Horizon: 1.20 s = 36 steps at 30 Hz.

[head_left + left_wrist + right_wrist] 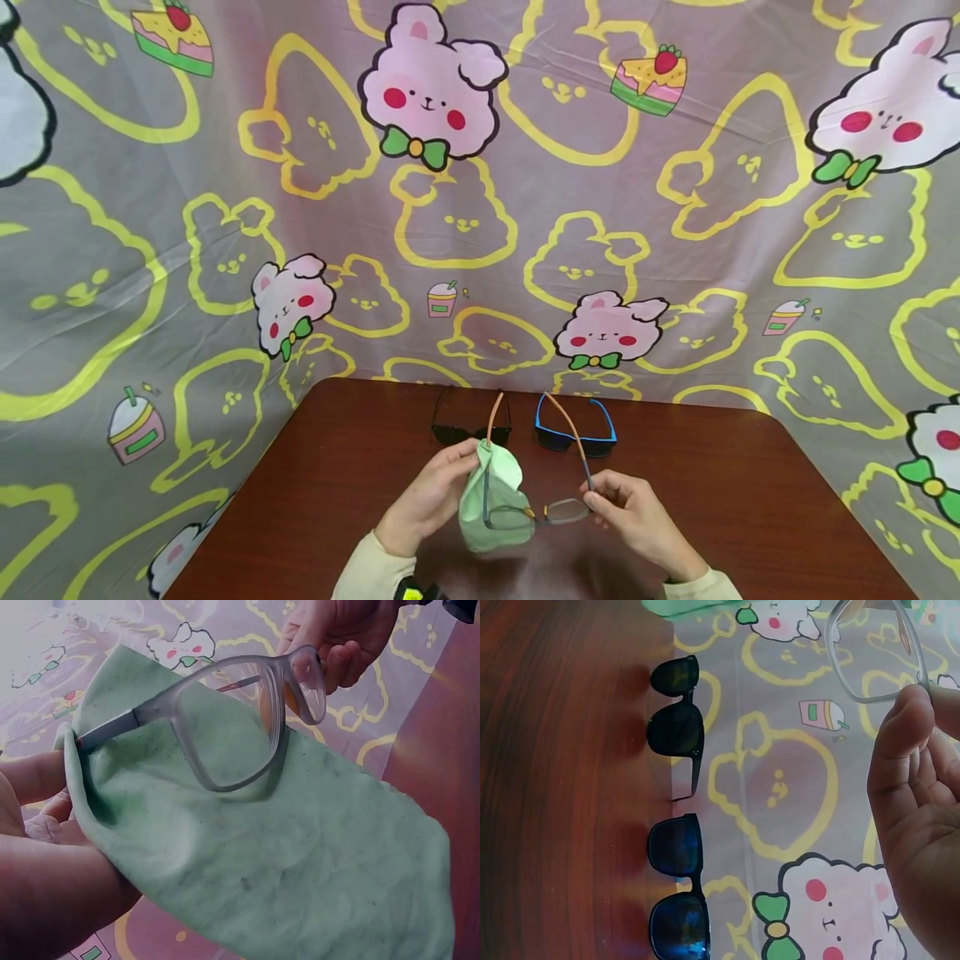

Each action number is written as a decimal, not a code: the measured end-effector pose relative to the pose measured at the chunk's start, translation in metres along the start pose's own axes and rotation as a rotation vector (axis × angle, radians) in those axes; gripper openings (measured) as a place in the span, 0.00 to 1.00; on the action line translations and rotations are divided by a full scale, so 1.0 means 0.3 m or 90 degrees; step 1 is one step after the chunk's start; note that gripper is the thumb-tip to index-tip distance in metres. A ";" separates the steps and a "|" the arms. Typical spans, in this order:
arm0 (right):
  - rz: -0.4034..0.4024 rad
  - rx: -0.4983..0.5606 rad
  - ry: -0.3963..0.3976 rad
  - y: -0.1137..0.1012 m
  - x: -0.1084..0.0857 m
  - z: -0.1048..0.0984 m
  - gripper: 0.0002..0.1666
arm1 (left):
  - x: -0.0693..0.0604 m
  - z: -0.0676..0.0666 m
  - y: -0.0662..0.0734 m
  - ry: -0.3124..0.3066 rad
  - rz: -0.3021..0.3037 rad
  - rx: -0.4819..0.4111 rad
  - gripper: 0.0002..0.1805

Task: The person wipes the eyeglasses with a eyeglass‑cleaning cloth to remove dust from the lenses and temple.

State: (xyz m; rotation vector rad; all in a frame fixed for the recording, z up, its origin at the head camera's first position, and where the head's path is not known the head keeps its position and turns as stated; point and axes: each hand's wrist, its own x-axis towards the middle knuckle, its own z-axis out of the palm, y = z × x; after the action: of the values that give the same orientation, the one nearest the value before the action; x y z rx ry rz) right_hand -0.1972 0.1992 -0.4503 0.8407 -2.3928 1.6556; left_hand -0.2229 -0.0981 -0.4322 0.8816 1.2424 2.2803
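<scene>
My left hand (431,496) grips a pale green cloth (474,517) by its edge, folded around one temple arm of a pair of eyeglasses (567,511). The eyeglasses have a translucent grey frame (277,669), clear lenses and orange-brown arm tips. They are held above the table with both arms unfolded. At the opposite end of the frame, my right hand (633,515) pinches the corner near the hinge between thumb and fingers. In the left wrist view the cloth (300,847) hangs behind and below the nearer lens. The left fingertips are partly hidden by the cloth.
Beyond the hands, black sunglasses (452,435) and blue-framed sunglasses (558,442) lie side by side on the brown table (337,475), arms unfolded. A patterned curtain (465,208) closes off the back and sides.
</scene>
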 end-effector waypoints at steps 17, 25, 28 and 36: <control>0.004 0.023 0.011 -0.007 0.000 0.001 0.05 | 0.011 0.005 0.006 0.005 0.030 -0.029 0.17; -0.015 0.010 -0.003 -0.005 -0.005 -0.005 0.04 | 0.014 0.007 0.029 0.010 0.047 -0.030 0.17; -0.016 0.009 -0.004 -0.001 -0.005 -0.006 0.04 | 0.015 0.009 0.035 0.018 0.045 -0.030 0.18; -0.024 0.003 -0.002 0.005 -0.005 -0.002 0.02 | 0.023 0.010 0.051 0.071 0.037 -0.044 0.17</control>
State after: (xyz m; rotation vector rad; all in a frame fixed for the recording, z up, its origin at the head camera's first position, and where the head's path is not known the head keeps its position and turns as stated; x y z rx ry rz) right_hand -0.1969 0.2007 -0.4520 0.8845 -2.3606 1.6484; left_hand -0.2265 -0.1003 -0.4156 0.7865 1.1904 2.4321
